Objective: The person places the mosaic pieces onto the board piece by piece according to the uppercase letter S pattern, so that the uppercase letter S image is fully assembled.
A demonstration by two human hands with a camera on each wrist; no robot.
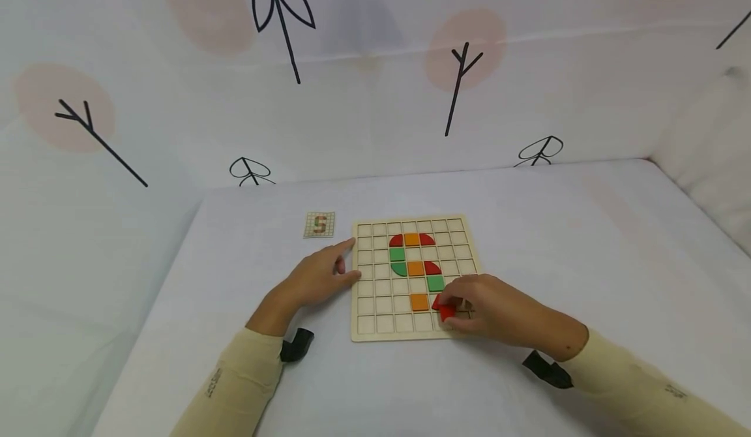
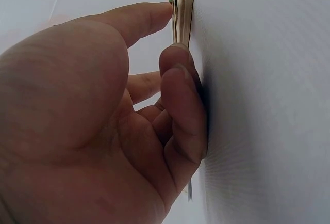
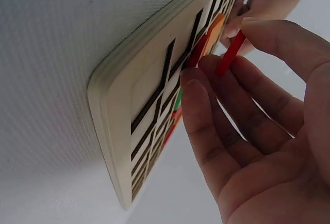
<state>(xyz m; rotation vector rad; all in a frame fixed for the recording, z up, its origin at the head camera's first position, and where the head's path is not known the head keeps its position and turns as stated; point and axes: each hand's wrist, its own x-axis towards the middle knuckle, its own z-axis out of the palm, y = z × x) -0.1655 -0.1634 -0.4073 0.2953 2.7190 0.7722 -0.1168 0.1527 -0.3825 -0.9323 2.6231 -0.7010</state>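
Note:
A pale wooden grid board [image 1: 366, 325] lies on the table, with red, orange and green tiles forming a curved shape. My left hand [image 1: 317, 276] rests at the board's left edge, thumb and index finger extended to touch it; its other fingers are bent in the left wrist view. Over the lower right cells, my right hand [image 1: 493, 308] pinches a red tile [image 3: 230, 53]. Right beside its fingertips, another red tile [image 1: 436, 302] sits at the board, partly hidden. Left of that is an orange tile [image 1: 419, 302], and above it a green tile [image 1: 435, 284].
A small pattern card [image 1: 319, 224] lies beyond the left hand, showing a similar curved shape on a grid. White cloth [image 1: 587, 241] covers the table. Behind it hangs a white sheet [image 1: 369, 117] with printed plants.

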